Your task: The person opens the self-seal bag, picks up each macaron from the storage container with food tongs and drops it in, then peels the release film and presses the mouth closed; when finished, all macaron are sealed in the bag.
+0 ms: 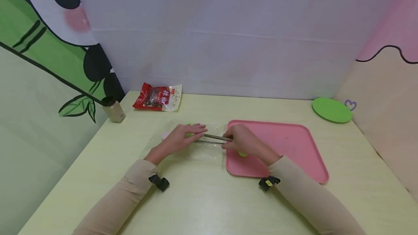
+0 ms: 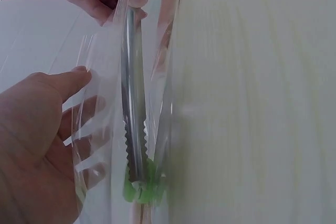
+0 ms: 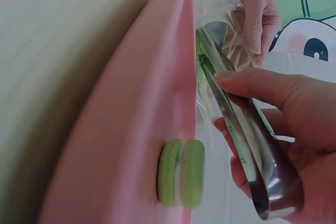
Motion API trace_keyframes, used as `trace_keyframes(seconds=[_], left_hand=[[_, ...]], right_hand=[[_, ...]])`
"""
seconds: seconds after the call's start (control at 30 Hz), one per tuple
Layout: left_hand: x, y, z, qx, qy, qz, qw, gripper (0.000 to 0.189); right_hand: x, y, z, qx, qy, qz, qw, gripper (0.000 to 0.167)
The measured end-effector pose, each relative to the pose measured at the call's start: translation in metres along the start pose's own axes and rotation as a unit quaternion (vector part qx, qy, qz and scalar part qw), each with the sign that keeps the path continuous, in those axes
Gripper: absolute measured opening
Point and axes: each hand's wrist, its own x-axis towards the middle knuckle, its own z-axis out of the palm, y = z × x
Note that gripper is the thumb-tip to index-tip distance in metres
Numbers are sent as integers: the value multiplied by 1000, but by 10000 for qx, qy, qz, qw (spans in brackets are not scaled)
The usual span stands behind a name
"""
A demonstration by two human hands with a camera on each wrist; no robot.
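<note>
Two hands meet at a clear bag (image 1: 209,154): the right hand (image 1: 243,140) grasps metal tongs (image 2: 135,72), whose toothed tips reach beyond its fingers, between the films, to something green (image 2: 153,184), whether pinched I cannot tell. The left hand (image 1: 179,139) stretches relaxed fingers beside them. Below the right fingers, a green macaron (image 3: 181,174) sits on a pink tray (image 1: 284,148).

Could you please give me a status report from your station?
Right hand grips metal tongs, tips at green macaron in clear bag. Left hand against bag. Loose film close around tongs. Second macaron on pink tray.
</note>
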Motion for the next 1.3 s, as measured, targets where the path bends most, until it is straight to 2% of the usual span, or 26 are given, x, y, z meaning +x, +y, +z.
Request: trace_keyframes(seconds=[0.3, 0.43, 0.57, 0.77, 0.97, 1.17, 1.3], left_hand=[[-1, 0, -1, -51, -11, -87, 9999, 32], [-1, 2, -1, -68, 12, -146, 9999, 32], [0, 3, -1, 19, 30, -151, 9999, 32], [-1, 1, 0, 38, 36, -67, 10000, 31], [-2, -1, 2, -12, 50, -61, 10000, 30], [-2, 1, 1, -43, 55, -224, 9997, 31], [-1, 1, 0, -44, 64, -201, 9998, 31]], right_hand=[[-1, -2, -3, 414, -155, 103, 9990, 21], [-2, -2, -3, 398, -214, 124, 9989, 20], [-5, -2, -7, 358, -256, 316, 9985, 17], [-11, 3, -11, 685, -288, 598, 9954, 8], [-9, 2, -8, 814, -349, 544, 9946, 14], [-2, -1, -4, 500, -264, 261, 9981, 23], [0, -2, -1, 350, -234, 177, 9990, 24]])
